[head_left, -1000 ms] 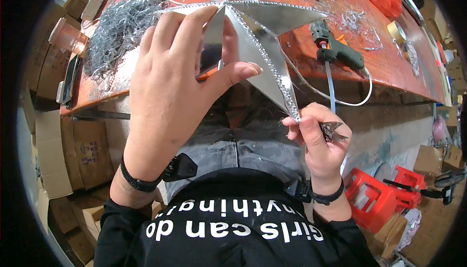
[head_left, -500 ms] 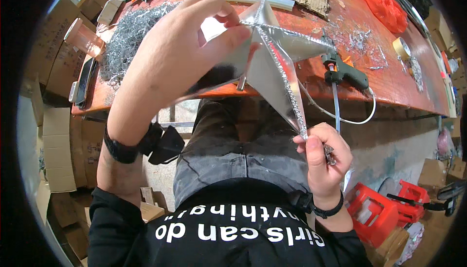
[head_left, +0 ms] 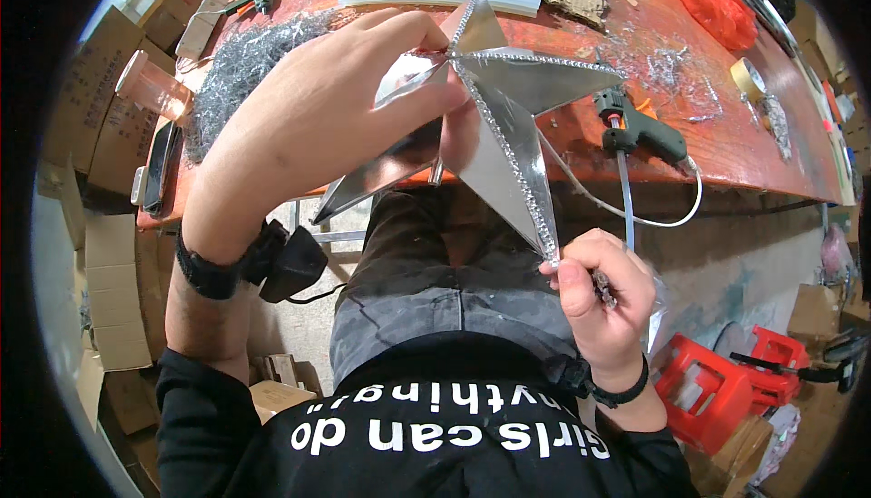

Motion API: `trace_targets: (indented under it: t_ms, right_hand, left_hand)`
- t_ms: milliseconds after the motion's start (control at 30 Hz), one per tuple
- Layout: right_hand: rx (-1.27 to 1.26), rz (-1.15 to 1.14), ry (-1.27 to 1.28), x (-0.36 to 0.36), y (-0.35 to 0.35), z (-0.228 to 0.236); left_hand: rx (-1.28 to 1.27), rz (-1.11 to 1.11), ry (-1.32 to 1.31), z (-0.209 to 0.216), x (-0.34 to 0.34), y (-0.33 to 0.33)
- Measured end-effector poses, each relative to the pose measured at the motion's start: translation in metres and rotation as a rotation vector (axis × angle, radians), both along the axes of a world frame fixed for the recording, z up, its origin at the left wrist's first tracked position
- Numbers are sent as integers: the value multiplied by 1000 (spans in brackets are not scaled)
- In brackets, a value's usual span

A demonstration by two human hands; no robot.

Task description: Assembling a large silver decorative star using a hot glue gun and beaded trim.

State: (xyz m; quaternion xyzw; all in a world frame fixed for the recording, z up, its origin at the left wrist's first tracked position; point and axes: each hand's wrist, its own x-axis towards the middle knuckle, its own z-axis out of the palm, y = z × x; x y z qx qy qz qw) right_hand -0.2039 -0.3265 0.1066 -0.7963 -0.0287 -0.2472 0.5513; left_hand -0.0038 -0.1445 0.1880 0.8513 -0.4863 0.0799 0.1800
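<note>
Head view: left hand (head_left: 308, 126) grips silver star (head_left: 504, 126), right hand (head_left: 603, 303) pinching its lower tip

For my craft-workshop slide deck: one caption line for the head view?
Left hand holds a silver foil star above an orange table while the right hand pinches its lower point; glue gun nearby.

The left hand (head_left: 308, 126) hides much of the silver star (head_left: 494, 135).
</note>
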Motion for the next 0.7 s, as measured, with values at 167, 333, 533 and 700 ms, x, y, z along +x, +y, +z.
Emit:
trace_targets:
  t_ms: [167, 333, 533, 700]
  right_hand:
    - [25, -29, 7, -1, 5, 1]
    - [6, -8, -27, 1, 5, -2]
    - [1, 19, -49, 1, 5, -5]
    - [-7, 32, -63, 1, 5, -6]
  left_hand:
    - [-54, 107, -62, -6, -6, -13]
    - [-89, 161, -47, -8, -11, -14]
    - [-123, 165, -41, -11, -9, -14]
    - [-134, 139, 64, -13, -3, -14]
